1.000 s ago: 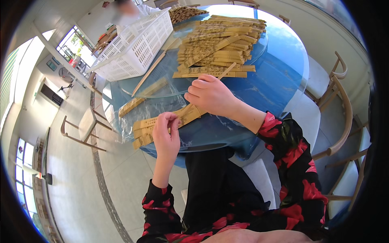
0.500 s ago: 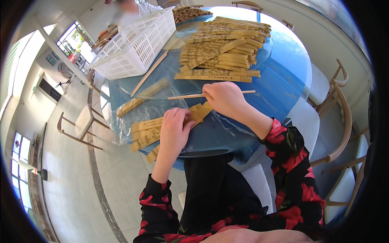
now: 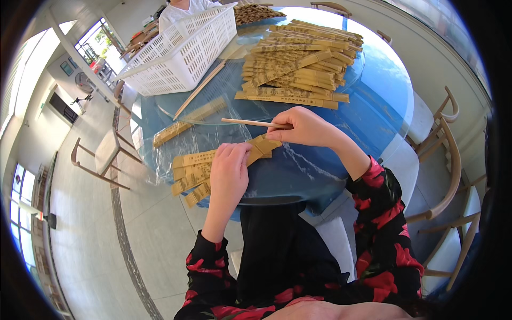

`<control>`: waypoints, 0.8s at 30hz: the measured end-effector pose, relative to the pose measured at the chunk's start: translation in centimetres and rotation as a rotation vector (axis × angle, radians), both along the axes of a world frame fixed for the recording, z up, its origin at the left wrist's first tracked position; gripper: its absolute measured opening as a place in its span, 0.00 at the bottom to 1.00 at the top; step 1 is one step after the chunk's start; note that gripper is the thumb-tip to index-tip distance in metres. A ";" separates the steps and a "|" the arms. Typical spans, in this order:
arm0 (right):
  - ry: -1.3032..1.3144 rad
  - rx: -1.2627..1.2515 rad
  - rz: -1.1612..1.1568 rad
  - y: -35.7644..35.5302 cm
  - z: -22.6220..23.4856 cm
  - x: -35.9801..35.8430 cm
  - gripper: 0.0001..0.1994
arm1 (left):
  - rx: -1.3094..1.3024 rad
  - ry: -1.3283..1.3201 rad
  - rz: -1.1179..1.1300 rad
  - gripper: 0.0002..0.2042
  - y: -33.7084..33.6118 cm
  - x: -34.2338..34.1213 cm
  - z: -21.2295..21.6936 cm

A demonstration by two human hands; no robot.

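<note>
My left hand (image 3: pixel 230 168) is closed over a small fan of tan printed paper chopstick sleeves (image 3: pixel 193 173), its thumb and fingers pinching them near the table's front edge. One sleeve's end angles up toward my right hand (image 3: pixel 305 127), which has a pair of pale wooden chopsticks (image 3: pixel 244 122) pinched in its fingers. The chopsticks point left, above the fanned sleeves and apart from my left hand. My right fingertips are right at the upper end of that sleeve; whether they also grip it is hard to see.
A heap of filled paper sleeves (image 3: pixel 298 58) covers the table's far side. Left of it stands a white plastic basket (image 3: pixel 186 64). Loose chopsticks (image 3: pixel 200 89) and a bundle of sleeves (image 3: pixel 178 128) lie nearer. A person (image 3: pixel 178 13) sits across. Wooden chairs (image 3: pixel 109 152) surround the glass-topped table (image 3: pixel 384 80).
My right hand has come down toward the sleeve ends. The chopsticks no longer stick out far on its right side. My left hand has stayed on the sleeves.
</note>
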State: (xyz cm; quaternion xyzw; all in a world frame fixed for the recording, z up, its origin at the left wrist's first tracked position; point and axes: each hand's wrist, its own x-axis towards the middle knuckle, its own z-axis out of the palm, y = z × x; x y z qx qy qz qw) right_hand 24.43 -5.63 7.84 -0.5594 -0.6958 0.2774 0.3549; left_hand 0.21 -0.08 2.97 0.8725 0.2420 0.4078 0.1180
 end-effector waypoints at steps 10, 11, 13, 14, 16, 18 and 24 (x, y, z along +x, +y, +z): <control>0.104 -0.091 0.024 0.1 -0.9 -1.1 0.10 | 0.073 0.082 -0.039 0.17 -0.8 0.4 1.2; 0.106 -0.094 0.051 0.1 -0.8 -1.2 0.10 | 0.065 0.085 -0.033 0.18 -0.7 0.2 1.0; 0.126 -0.118 0.095 0.1 -0.8 -1.3 0.10 | 0.061 0.086 -0.033 0.19 -0.5 0.1 0.8; 0.145 -0.140 0.111 0.0 -0.8 -1.3 0.10 | 0.065 0.083 -0.039 0.19 -0.5 0.0 0.7; 0.142 -0.171 0.123 0.0 -0.8 -1.3 0.10 | 0.074 0.085 -0.045 0.19 -0.4 0.0 0.6; 0.100 -0.192 0.115 0.0 -0.8 -1.3 0.12 | 0.083 0.094 -0.045 0.20 -0.4 0.1 0.6; 0.043 -0.176 0.066 0.0 -1.3 -1.3 0.12 | 0.068 0.071 -0.078 0.19 -0.6 0.3 0.6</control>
